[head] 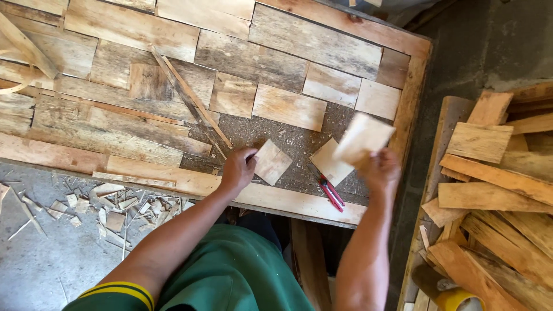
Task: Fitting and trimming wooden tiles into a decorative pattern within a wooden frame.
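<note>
I'm pinching a square tile (272,162) flat with my left hand (238,169) — right hand (380,171) is gripping another tile (363,138), raised just right of the gap (288,138).

Both arms reach forward toward 12 o'clock, bare forearms, elbows bent low. Left hand (238,169) is palm down with fingers curled. Right hand (380,170) at about 1 o'clock is raised, fingers pinched shut, a bit blurred.
</note>
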